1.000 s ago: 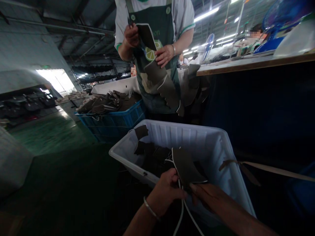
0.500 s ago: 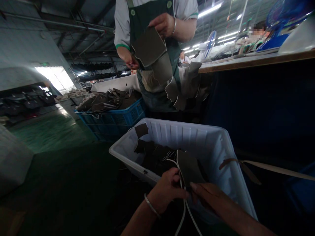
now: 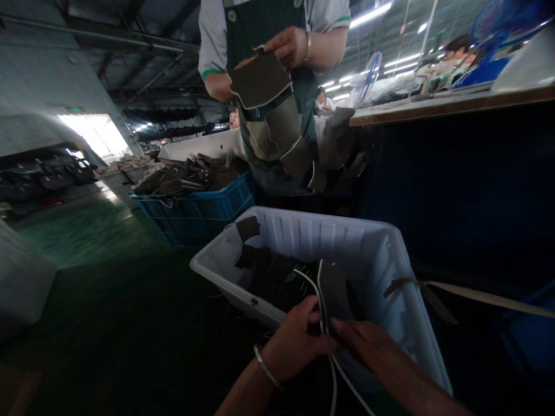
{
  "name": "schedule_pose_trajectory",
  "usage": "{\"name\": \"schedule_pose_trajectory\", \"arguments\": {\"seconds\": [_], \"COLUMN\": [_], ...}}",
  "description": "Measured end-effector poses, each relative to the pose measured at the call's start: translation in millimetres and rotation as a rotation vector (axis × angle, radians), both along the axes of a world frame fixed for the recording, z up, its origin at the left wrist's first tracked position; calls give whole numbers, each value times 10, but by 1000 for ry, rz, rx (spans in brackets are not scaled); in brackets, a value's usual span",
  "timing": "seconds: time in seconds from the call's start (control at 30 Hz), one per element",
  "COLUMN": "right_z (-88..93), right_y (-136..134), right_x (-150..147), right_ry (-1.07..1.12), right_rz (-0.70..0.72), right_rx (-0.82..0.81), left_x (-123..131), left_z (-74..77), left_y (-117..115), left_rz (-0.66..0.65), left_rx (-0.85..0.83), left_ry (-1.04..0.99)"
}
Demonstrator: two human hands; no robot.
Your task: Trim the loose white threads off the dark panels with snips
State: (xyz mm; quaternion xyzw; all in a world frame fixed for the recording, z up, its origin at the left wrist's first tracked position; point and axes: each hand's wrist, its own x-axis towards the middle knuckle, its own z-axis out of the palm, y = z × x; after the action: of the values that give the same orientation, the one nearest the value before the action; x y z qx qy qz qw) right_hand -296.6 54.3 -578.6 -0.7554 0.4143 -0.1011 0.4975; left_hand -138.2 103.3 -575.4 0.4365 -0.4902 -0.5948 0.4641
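Left hand (image 3: 299, 334), lower centre, pinching white cord (image 3: 313, 283); right hand (image 3: 368, 341) beside it gripping dark white-edged panel (image 3: 336, 289) over white plastic tub (image 3: 299, 228); co-worker (image 3: 269, 26), upper centre, holding similar panel (image 3: 260, 81).

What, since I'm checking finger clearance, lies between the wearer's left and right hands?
The head view shows a pale strip and the dark piece between the left hand and right hand.

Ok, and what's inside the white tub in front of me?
The white tub holds a heap of dark flat pieces. Your left hand and right hand hold another piece over its near side. The heap covers anything beneath; your hands hide part of the near wall.
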Motion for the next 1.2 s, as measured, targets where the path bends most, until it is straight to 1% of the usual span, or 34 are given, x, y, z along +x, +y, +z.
{"name": "schedule_pose_trajectory", "arguments": {"seconds": [0.17, 0.3, 0.4, 0.53, 0.63, 0.73, 0.8, 0.87, 0.93, 1.0, 1.03, 1.13, 1.2], "right_z": [-3, -10, -48, -144, -231, -286, -283, -241, -172, -97, -66, -31, -60], "right_y": [5, -2, -11, -68, -174, -300, -357, -375, -357, -314, -285, -185, -126], "right_x": [20, 48, 61, 74, 93, 104, 88, 45, -14, -67, -84, -78, -46], "right_ry": [-71, -137, -138, -131, -183, -258, -292, -285, -247, -237, -243, -211, -108], "right_rz": [-13, -3, 2, -24, -43, -92, -105, -114, -164, -204, -194, -74, -8], "right_rx": [9, 53, 94, 119, 167, 262, 248, 177, 131, 108, 97, 48, 11], "left_x": [71, 122, 150, 176, 174, 141, 114, 104, 119, 153, 171, 189, 162], "left_z": [-45, -81, -79, -44, -46, -110, -168, -210, -222, -211, -204, -207, -223], "left_y": [-22, -46, -52, -82, -187, -347, -433, -470, -459, -424, -406, -371, -361], "left_rz": [-15, -18, -31, -39, -45, -30, -17, -13, 16, 87, 135, 254, 300], "left_rx": [-3, 72, 93, 104, 101, 85, 110, 134, 134, 135, 137, 113, 89], "left_ry": [-7, 59, 66, 0, -77, -169, -151, -94, -59, -61, -69, -81, -74]}}
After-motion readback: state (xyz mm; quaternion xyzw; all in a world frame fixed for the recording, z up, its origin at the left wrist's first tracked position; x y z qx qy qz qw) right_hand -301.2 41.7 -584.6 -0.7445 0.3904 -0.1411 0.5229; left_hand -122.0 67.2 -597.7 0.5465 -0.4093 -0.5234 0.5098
